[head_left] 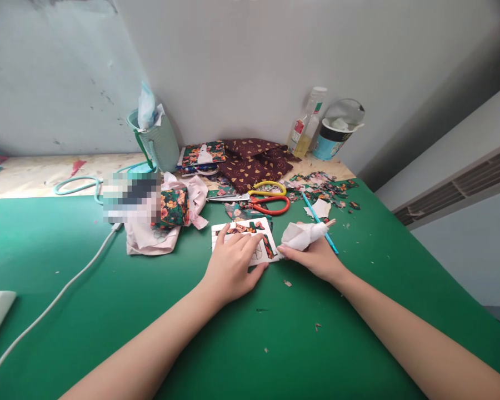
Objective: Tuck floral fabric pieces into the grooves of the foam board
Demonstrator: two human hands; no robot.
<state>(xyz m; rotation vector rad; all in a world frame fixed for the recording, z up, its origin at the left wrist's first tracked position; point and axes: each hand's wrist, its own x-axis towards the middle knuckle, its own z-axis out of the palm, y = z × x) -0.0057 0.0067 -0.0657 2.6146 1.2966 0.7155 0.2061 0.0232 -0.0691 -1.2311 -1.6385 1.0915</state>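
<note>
My left hand (pixel 232 262) lies flat with fingers spread on a white card (pixel 256 254). The card bears pencil lines and cut floral fabric pieces (pixel 270 244) along its top and right side; the fingers cover part of it. At the card's right edge, my right hand (pixel 320 260) is closed around a crumpled white tissue (pixel 299 236). A thin tan tip sticks out of the tissue's far end; I cannot make out what it belongs to. Close by lies a light-blue pencil (pixel 316 215). Behind the card rest scissors (pixel 270 208) with one yellow and one red handle.
Fabric scraps (pixel 323 188) and brown patterned cloth (pixel 254 161) lie at the back, near a bottle (pixel 306 125) and a paper tub (pixel 332 139). To the left are pink cloth (pixel 152 241), a green basket (pixel 162 144) and a white cable (pixel 62 291) across the green table (pixel 250 355).
</note>
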